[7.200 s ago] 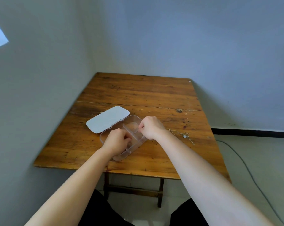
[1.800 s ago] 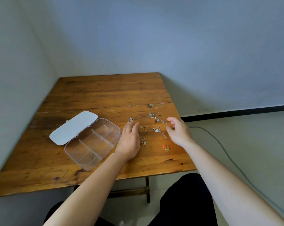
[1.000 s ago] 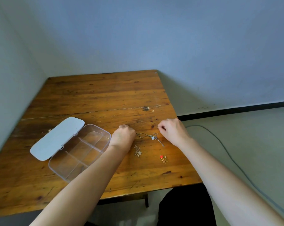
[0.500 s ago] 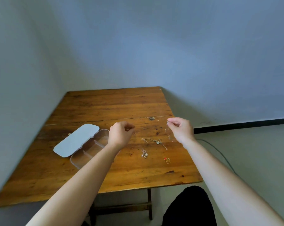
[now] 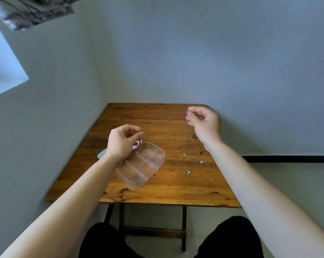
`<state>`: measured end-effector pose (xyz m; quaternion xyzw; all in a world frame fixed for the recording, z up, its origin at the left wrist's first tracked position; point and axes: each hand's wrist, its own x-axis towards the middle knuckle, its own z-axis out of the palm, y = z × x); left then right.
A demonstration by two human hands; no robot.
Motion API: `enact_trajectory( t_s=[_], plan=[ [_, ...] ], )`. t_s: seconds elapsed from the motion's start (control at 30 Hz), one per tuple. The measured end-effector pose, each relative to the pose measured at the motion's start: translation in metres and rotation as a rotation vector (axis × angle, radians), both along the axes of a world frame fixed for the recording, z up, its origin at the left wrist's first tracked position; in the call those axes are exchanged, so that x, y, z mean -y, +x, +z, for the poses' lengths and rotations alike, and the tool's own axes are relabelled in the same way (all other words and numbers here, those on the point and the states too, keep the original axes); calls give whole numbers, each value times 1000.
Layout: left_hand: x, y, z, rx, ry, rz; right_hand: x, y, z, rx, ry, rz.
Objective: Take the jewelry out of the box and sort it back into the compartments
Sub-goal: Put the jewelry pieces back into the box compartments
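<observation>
Right hand [image 5: 204, 123], upper right of centre, pinched shut on top end of thin chain necklace [image 5: 185, 138]; chain hanging limp, lower end trailing onto counter [image 5: 157, 194] by pendant [image 5: 201, 161]. Left hand [image 5: 123, 141], centre left, fingers curled closed on small silver piece [image 5: 137, 144], held over far end of clear compartment box [image 5: 142, 164]; exact kind of piece too small to tell. Compartments look empty. Lid mostly hidden behind left wrist. Loose on counter right of box: small silver charm cluster [image 5: 186, 170], red-gold earring piece [image 5: 210, 180], well apart from box. Handling, judged: all very light, chain floppy and tangle-prone, likely snags on pendant if pulled fast; best pinched at clasp end, lowered coiled into long compartment. Tiny pieces slippery, fingertip pinch only.
</observation>
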<state>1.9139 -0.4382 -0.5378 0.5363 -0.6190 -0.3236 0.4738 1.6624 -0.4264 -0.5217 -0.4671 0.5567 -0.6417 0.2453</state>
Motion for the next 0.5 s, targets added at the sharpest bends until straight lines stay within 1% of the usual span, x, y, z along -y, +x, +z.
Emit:
enact_trajectory(
  t_s=[0.23,0.37,0.5],
  plan=[
    [-6,35,-22,-60,101,49,5,50,14,60,-36,131],
    [-13,39,-43,-76,170,25,8,69,14,60,-47,191],
    [-19,40,-64,-22,251,-6,11,81,11,19,-43,216]
  ],
)
